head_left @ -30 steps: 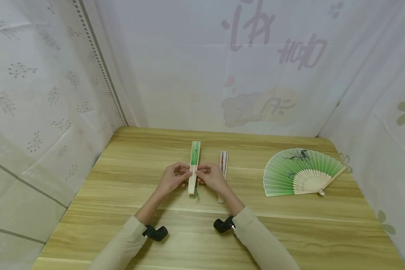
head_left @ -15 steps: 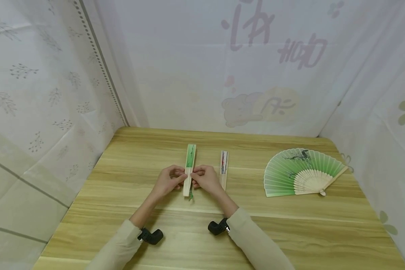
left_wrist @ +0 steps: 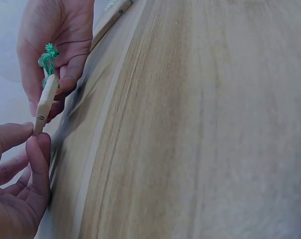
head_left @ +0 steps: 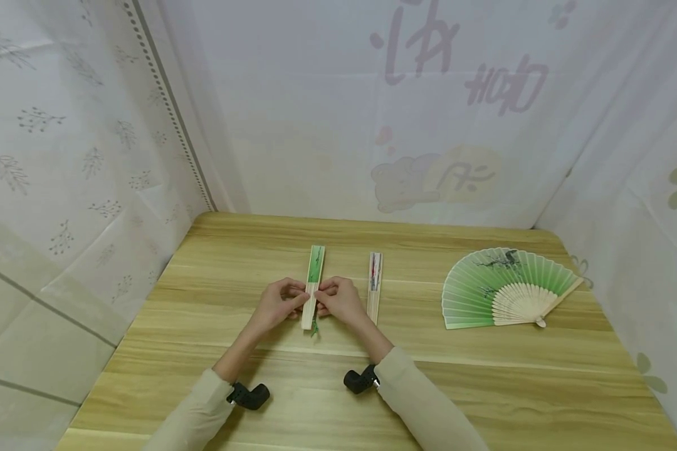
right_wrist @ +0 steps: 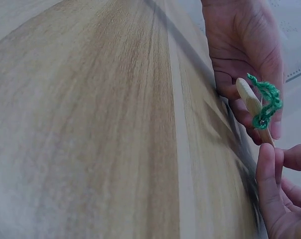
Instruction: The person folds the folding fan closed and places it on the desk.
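A folded hand fan (head_left: 314, 266) with a green cloth end and pale wooden ribs is held between both hands near the table's middle. My left hand (head_left: 276, 304) pinches its left edge between thumb and fingers. On the other edge, my right hand (head_left: 343, 300) pinches it the same way. A green cord (right_wrist: 270, 102) dangles from the fan's pivot end, which points toward me. In the left wrist view the fan's ribs (left_wrist: 46, 102) show edge-on between the fingertips, raised off the wood.
A second folded fan (head_left: 375, 275), with a white and red pattern, lies just right of my right hand, its lower end hidden by the wrist. An opened green fan (head_left: 468, 294) lies at the table's right. Printed curtains (head_left: 293, 125) enclose the wooden table (head_left: 214, 250).
Both hands have shifted slightly left and toward me with the folded green fan, which now tilts a little more. The other two fans have stayed put.
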Tool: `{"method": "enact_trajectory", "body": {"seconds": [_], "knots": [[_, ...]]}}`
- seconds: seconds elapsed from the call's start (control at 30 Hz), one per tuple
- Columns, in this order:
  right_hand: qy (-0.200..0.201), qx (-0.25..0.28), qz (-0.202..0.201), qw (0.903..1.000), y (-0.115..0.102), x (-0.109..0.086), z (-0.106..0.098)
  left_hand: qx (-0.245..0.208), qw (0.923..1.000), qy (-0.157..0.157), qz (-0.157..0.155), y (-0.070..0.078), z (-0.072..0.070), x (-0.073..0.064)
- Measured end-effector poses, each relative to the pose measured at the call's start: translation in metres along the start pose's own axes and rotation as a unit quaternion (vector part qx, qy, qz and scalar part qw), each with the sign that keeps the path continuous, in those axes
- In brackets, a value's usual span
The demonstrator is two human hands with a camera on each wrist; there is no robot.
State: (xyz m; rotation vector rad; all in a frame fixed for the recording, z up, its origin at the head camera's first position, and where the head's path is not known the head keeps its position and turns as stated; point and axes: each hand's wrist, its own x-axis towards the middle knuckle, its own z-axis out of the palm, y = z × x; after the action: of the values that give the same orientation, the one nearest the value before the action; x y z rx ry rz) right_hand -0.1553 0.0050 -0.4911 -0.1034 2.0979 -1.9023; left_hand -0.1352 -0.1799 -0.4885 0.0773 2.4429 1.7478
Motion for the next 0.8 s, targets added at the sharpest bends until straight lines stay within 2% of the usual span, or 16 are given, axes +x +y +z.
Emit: {"method": "enact_trajectory", "body": {"seconds": [0.17, 0.47, 0.8], "knots": [[-0.011, 0.000, 0.004, 0.9999, -0.0014, 0.0003, 0.0000, 0.015, 0.9999, -0.006, -0.002, 0.0017, -0.0018, -0.0001], [-0.036, 0.001, 0.005, 0.9993, -0.0037, 0.0014, 0.0001, 0.040, 0.9989, -0.016, 0.015, 0.0037, -0.0048, -0.0017], [-0.064, 0.007, 0.018, 0.9978, -0.0065, 0.0038, -0.0028, 0.062, 0.9980, -0.007, 0.013, 0.0020, -0.0081, -0.0021]]}}
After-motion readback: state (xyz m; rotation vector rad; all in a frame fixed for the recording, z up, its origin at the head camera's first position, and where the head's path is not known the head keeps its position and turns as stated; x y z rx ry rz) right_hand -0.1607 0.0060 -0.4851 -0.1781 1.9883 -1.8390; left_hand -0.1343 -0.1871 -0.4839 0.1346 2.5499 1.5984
